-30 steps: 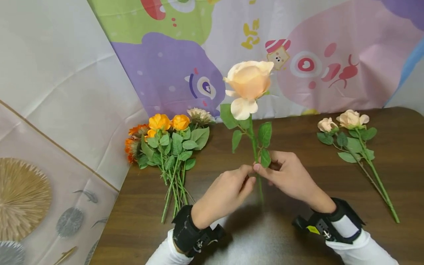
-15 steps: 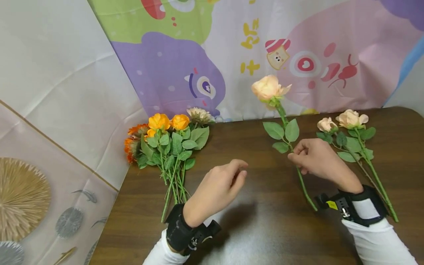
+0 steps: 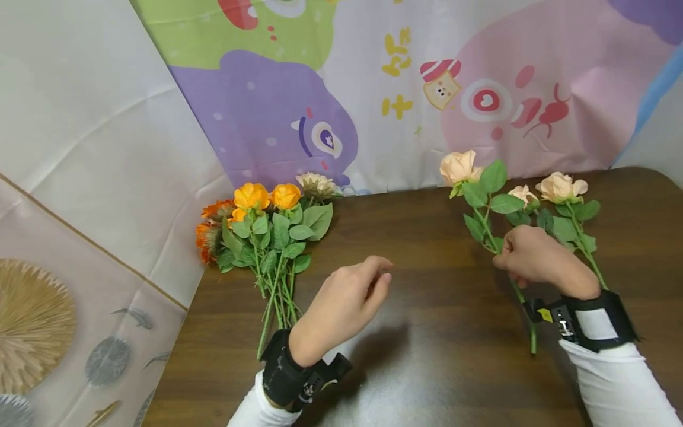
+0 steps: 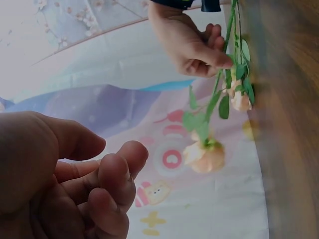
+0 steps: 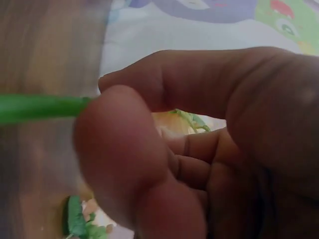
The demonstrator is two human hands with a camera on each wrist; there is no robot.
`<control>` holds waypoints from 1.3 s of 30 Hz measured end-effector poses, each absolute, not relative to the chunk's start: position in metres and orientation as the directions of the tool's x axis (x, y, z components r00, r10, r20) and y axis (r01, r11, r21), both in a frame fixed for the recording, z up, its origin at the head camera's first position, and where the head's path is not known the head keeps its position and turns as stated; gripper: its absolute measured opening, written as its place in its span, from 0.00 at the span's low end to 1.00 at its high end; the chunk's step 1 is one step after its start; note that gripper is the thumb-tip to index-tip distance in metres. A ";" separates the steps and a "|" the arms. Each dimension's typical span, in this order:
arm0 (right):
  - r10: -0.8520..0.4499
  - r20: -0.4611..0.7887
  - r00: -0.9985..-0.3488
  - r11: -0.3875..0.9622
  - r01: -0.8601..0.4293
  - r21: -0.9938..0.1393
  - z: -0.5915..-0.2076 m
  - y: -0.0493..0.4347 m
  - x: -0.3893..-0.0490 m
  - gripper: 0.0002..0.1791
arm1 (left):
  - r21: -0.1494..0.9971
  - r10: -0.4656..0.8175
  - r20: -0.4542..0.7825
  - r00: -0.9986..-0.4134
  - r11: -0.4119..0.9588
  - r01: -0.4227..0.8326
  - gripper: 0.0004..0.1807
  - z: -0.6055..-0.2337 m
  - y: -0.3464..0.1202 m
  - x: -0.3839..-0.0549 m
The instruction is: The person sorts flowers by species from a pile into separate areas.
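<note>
- Shift from the earlier frames: the right hand (image 3: 539, 258) has travelled rightward, carrying a long-stemmed peach rose with green leaves (image 3: 475, 194) towards the right part of the dark brown, wood-grained worktop (image 3: 427, 367); the left hand (image 3: 341, 302), at the stem one second ago, is now clear of it and has hardly moved over the last half second.
- Right hand: back turned upward, thumb and fingers pinching the green stem partway along its length; the forearm enters from the lower right, in a white sleeve (image 3: 613, 379) and a black wristband (image 3: 603, 320).
- Held rose: bloom at upper left, stem slanting down to the right beneath the hand; whether its lower end touches the surface cannot be told.
- Left hand: well apart from the right, holding nothing, fingers loosely bent, the thumb separated from the forefinger in the left wrist view.
- Right side: two lying peach roses (image 3: 562, 188), one larger and one smaller, partly hidden by the right hand and forearm.
- Left side: a bunch of orange, yellow-orange and cream flowers with green stems (image 3: 280, 228), near the left hand.
</note>
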State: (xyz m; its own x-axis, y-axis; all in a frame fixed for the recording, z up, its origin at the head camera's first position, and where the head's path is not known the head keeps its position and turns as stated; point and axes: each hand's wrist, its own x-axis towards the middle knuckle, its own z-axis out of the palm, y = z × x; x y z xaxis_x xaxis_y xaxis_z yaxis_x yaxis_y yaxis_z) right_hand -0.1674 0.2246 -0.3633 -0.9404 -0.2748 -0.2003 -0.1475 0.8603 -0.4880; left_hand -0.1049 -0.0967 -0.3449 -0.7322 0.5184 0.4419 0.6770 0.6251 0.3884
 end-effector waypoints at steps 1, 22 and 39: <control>-0.274 -0.210 -0.939 0.866 -0.146 -0.478 -0.365 0.225 -0.168 0.15 | 0.386 0.517 0.442 -0.733 0.628 0.676 0.11 -0.345 -0.097 -0.105; -0.185 -0.336 -0.924 0.894 -0.016 -0.448 -0.385 0.264 -0.174 0.13 | 0.366 0.523 0.439 -0.731 0.639 0.676 0.09 -0.345 -0.097 -0.103; -0.087 -0.382 -0.920 0.885 0.104 -0.453 -0.365 0.304 -0.165 0.13 | 0.353 0.551 0.416 -0.723 0.635 0.687 0.09 -0.348 -0.097 -0.104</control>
State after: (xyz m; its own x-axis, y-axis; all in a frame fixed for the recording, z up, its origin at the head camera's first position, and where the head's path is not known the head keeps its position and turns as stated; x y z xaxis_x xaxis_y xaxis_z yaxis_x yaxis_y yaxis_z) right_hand -0.1654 0.3044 -0.3650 -0.9201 -0.0871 -0.3819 0.1042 0.8854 -0.4529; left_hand -0.1035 -0.0966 -0.3477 -0.7231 0.5514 0.4160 0.6872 0.6349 0.3529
